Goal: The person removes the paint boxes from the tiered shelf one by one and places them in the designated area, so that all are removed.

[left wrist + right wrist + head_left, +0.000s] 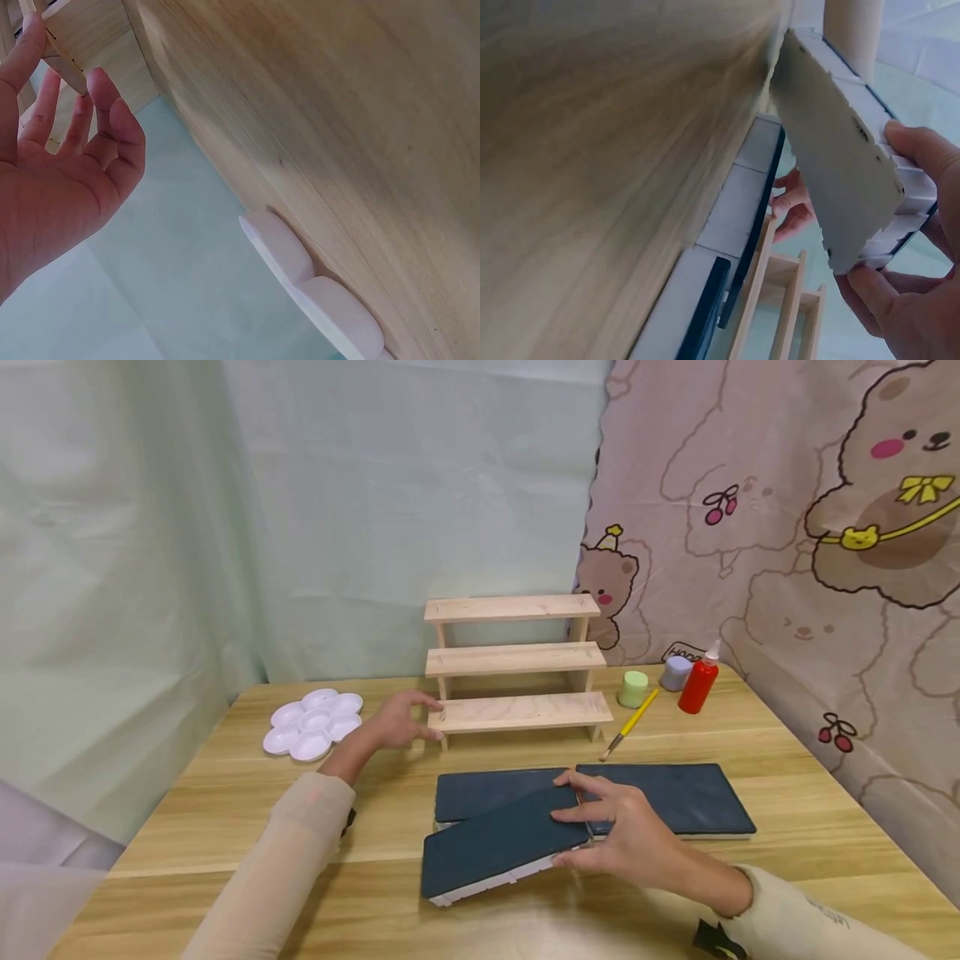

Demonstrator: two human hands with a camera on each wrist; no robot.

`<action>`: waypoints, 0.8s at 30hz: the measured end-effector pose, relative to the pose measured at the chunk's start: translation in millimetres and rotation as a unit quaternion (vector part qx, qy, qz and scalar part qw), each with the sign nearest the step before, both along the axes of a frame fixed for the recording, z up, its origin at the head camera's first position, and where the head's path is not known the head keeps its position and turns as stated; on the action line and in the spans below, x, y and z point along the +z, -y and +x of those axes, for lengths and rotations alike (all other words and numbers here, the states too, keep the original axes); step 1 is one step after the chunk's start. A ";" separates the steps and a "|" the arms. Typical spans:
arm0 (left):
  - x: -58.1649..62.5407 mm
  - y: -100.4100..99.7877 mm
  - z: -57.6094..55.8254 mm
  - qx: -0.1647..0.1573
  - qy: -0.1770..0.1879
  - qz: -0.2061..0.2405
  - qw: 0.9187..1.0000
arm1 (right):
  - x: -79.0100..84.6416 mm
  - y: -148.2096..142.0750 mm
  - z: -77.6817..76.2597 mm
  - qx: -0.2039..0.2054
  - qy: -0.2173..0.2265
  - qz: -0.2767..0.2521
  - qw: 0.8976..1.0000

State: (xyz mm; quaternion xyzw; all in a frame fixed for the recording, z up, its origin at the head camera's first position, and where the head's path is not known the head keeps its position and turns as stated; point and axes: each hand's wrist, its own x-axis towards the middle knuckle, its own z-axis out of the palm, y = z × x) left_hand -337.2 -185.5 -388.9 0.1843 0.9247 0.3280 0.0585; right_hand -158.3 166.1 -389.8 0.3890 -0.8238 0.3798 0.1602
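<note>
A three-tier wooden stand point(517, 713) stands at the back of the table. My left hand point(399, 720) holds the left end of its lowest board, fingers above and thumb below. My right hand point(628, 828) grips the right end of a flat rectangular slab point(498, 843) with a dark top and white segmented sides. In the right wrist view, the slab's pale underside point(840, 157) shows, lifted at an angle off the table. Behind it lie two similar slabs, one on the left point(487, 789), partly covered, and one on the right point(675, 797).
A white flower-shaped palette point(313, 720) lies at the left. To the right of the stand are a green-lidded jar point(633, 690), a grey-blue jar point(676, 673), a red squeeze bottle point(698, 685) and a yellow-handled brush point(634, 722). Curtains hang behind the table.
</note>
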 end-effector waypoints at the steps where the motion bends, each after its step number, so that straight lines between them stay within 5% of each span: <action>1: 0.1 -0.2 0.1 -0.001 0.000 0.000 1.000 | -0.8 0.1 0.6 -0.003 -0.001 -0.001 1.000; 13: 0.9 -2.2 0.7 -0.001 0.000 0.000 1.000 | -6.7 -1.8 5.2 -0.042 0.045 -0.016 0.998; 24: 1.7 -1.4 1.8 -0.006 -0.009 -0.003 1.000 | -11.1 -5.2 8.8 -0.075 0.092 0.032 0.992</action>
